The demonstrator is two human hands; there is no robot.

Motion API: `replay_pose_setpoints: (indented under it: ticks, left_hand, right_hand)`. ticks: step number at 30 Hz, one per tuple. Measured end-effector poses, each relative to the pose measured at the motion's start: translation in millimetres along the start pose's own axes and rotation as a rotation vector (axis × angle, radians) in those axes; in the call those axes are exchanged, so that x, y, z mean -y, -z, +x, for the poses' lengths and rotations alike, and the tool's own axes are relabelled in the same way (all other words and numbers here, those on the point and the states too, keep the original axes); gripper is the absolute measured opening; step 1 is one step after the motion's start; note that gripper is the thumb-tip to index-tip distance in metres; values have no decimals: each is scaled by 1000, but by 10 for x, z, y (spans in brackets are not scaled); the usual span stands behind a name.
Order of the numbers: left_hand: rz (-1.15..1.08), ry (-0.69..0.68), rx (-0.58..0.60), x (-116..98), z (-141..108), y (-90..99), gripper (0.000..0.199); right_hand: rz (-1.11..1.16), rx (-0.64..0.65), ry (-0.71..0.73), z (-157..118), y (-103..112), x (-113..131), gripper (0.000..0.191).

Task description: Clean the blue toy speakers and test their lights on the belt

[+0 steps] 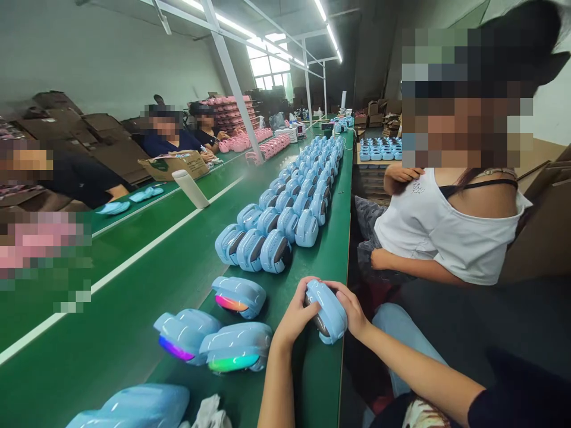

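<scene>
A glossy light blue device with a dark panel on its left side is held between both hands above the green table's right edge. My left hand grips its left side, the thumb lying over the dark panel. Around its upper right side, my right hand has its fingers wrapped. Left of the hands are similar blue devices with glowing strips: one orange-pink, one purple and one green. Another blue piece is cut off at the bottom edge.
Rows of blue devices run along the green table. White cloth lies at the bottom. A pale cylinder stands farther left, near a cardboard box. A person in a white top sits at right; others are across the table.
</scene>
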State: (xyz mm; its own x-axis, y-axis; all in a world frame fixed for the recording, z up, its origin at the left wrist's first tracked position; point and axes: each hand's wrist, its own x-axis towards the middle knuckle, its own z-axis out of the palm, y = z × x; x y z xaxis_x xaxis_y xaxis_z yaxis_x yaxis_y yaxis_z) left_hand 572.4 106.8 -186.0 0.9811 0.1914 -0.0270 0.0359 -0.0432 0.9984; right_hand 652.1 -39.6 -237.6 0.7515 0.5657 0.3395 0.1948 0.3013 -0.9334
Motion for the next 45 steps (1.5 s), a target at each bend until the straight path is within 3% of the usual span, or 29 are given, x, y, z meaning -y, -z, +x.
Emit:
replay_pose_setpoints:
  ticks: [35, 45]
  left_hand:
    - [-8, -36, 9, -6, -13, -19, 41]
    - [-36, -48, -56, 48, 9, -44, 37]
  right_hand:
    - [44, 25, -39, -35, 9, -43, 38]
    - [17, 24, -51, -34, 14, -49, 40]
